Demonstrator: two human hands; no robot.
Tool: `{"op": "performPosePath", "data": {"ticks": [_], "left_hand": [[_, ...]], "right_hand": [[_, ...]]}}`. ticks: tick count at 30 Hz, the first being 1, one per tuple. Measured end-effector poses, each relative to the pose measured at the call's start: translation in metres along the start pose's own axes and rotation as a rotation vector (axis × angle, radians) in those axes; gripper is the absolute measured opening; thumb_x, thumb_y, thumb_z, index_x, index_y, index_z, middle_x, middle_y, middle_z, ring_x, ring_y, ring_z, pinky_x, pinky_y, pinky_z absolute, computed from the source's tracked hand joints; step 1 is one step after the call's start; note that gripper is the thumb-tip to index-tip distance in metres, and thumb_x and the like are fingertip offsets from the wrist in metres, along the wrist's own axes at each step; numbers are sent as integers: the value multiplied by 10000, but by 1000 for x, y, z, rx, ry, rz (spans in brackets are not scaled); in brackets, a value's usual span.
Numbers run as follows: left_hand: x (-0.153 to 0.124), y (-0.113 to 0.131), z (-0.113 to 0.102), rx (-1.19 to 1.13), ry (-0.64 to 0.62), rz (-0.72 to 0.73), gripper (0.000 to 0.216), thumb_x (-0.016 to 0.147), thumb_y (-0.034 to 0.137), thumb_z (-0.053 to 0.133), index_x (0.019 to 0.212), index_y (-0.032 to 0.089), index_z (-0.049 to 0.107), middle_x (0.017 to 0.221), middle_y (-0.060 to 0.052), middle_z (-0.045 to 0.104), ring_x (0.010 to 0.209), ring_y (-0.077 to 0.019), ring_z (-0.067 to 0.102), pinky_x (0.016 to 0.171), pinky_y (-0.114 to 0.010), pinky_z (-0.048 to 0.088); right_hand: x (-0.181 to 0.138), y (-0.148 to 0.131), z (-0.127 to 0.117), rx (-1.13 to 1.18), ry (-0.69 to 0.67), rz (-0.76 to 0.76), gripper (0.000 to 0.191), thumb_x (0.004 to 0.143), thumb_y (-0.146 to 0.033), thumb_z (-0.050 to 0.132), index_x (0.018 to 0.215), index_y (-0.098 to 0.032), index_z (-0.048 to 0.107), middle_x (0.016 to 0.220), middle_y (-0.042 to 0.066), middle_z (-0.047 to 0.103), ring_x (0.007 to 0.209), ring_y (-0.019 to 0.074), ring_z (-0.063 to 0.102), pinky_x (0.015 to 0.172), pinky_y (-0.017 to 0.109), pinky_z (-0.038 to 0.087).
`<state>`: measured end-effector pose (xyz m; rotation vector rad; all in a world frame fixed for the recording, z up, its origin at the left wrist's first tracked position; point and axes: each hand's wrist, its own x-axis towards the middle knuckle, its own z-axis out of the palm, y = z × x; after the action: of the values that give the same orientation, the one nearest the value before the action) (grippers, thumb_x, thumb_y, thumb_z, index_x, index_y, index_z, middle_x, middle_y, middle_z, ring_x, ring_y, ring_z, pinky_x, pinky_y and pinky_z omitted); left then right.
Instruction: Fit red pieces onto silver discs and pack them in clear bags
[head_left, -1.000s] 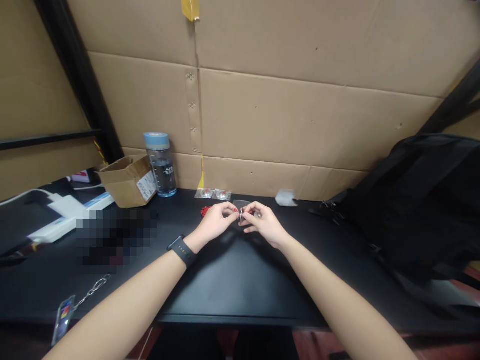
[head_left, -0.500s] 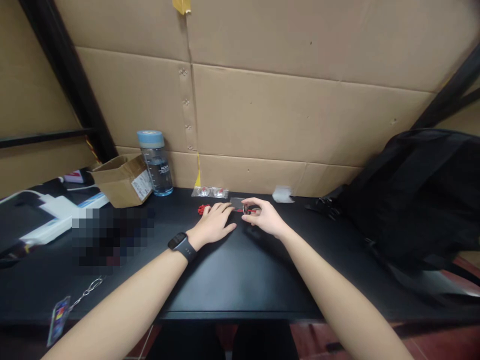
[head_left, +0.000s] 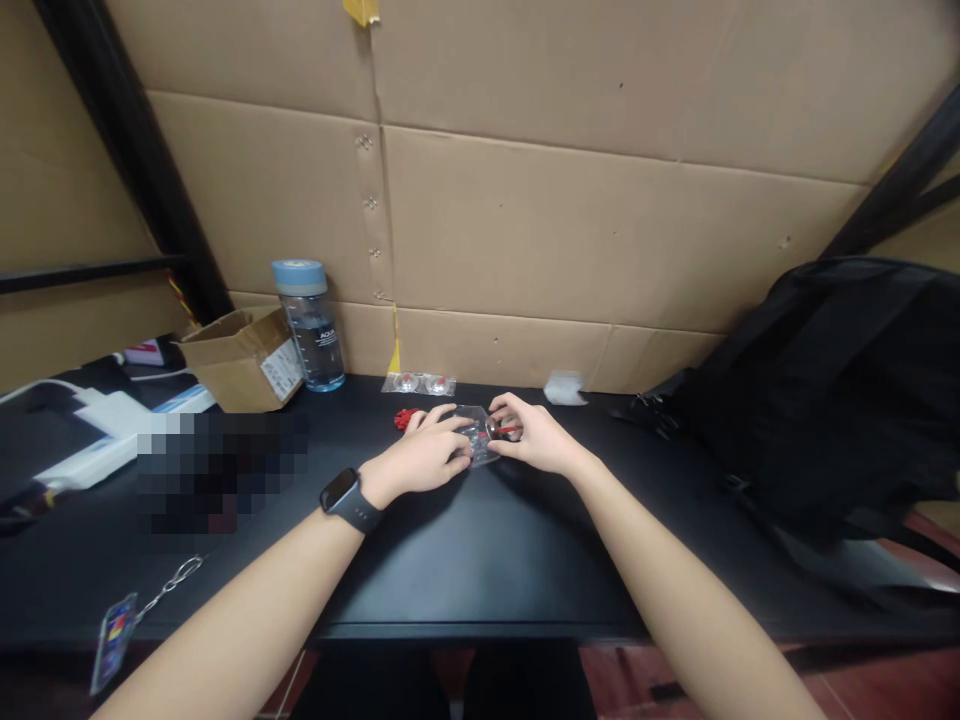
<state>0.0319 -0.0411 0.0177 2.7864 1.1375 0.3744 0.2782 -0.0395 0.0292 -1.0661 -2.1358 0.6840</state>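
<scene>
A small clear plastic blister pack (head_left: 472, 412) lies on the black desk between my hands. My left hand (head_left: 420, 455), with a dark watch on its wrist, rests palm down with its fingers spread over the pack's left side; the fingertips touch it. My right hand (head_left: 544, 438) pinches a small round dark piece (head_left: 492, 428) with a red strip (head_left: 509, 430) between thumb and fingers, at the pack's right edge. Whether the piece sits in the pack or just against it, I cannot tell. A red bundle (head_left: 406, 419) lies just beyond my left hand, partly hidden by it.
Near the cardboard wall lie two round items in clear packs (head_left: 420, 384) and a crumpled white wrapper (head_left: 565, 388). At left stand a water bottle (head_left: 309, 330), a cardboard box (head_left: 244, 365) and a white power strip (head_left: 97, 455). A black backpack (head_left: 840, 410) fills the right.
The clear pack now lies nearer me, and more of it shows between the hands. My left hand has shifted slightly left and its fingers are more bent. The right hand still pinches the round piece.
</scene>
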Motion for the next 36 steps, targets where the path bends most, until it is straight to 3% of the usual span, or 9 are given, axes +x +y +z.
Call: {"op": "performPosePath", "data": {"ticks": [6,12,16,24,31,36], "left_hand": [[-1,5,-6,-82,-182,5,354,983,387,530,1302,490,641,1573,59,473,1487,-386,235,1134,-661,236],[-4,7,-8,-62,-229,-17,380,994,452,517,1347,578,577,1631,41,386,1517,-386,188,1156,-650,194],[-4,7,-8,-63,-252,-32,393,992,447,524,1355,592,562,1645,33,362,1525,-382,177,1153,-660,185],[-4,11,-14,-56,-272,-23,357,992,438,522,1321,530,629,1636,19,379,1518,-379,186,1161,-655,183],[-5,6,-10,-57,-249,3,363,978,434,550,1315,548,626,1645,39,363,1513,-388,197,1154,-669,193],[-6,4,-7,-71,-231,27,360,982,419,545,1310,534,638,1641,36,370,1511,-397,197,1142,-685,211]], "right_hand": [[-2,-8,-10,-223,13,-6,257,797,-259,762,1027,-224,654,972,18,737,876,170,698,797,280,521],[-9,-19,-21,-406,-241,85,266,715,-373,836,840,-207,668,755,-12,697,654,147,618,612,244,425],[-8,-15,-16,-490,-253,126,281,697,-376,849,842,-203,681,768,3,682,664,157,612,601,248,406],[-4,-12,-5,-480,-142,-28,252,771,-399,841,880,-201,729,888,32,657,769,161,617,697,256,448],[-5,-18,-6,-272,-249,-64,299,778,-191,805,1064,-227,727,982,28,666,719,131,634,687,251,508],[0,-8,6,-256,-128,-73,272,805,-130,758,1058,-220,714,959,25,664,724,131,634,707,255,517]]}}
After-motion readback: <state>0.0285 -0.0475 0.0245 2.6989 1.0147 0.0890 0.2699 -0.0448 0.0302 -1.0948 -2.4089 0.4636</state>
